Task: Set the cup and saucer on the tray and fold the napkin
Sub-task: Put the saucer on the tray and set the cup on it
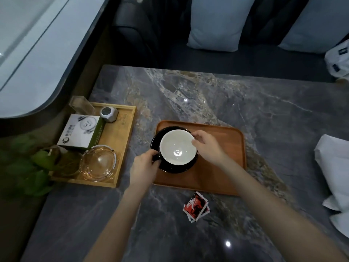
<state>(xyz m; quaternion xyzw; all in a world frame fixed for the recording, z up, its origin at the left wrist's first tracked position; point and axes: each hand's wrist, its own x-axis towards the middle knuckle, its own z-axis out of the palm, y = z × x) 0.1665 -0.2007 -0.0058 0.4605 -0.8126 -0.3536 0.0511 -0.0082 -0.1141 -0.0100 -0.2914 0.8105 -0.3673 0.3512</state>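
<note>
A black cup (177, 146) with a white inside sits on a black saucer (175, 168) at the left end of the brown wooden tray (222, 167). The saucer overhangs the tray's left edge a little. My left hand (144, 165) grips the cup's handle on its near-left side. My right hand (206, 145) pinches the cup's right rim with thumb and fingertips. A white napkin (334, 167) lies crumpled at the table's right edge, partly cut off by the frame.
A lighter wooden tray (124, 129) at the left holds a glass ashtray (98, 163), a white-green box (81, 132) and a small grey clock. Red sachets (196, 207) lie in front of the brown tray. A sofa with pillows runs behind the marble table (226, 95).
</note>
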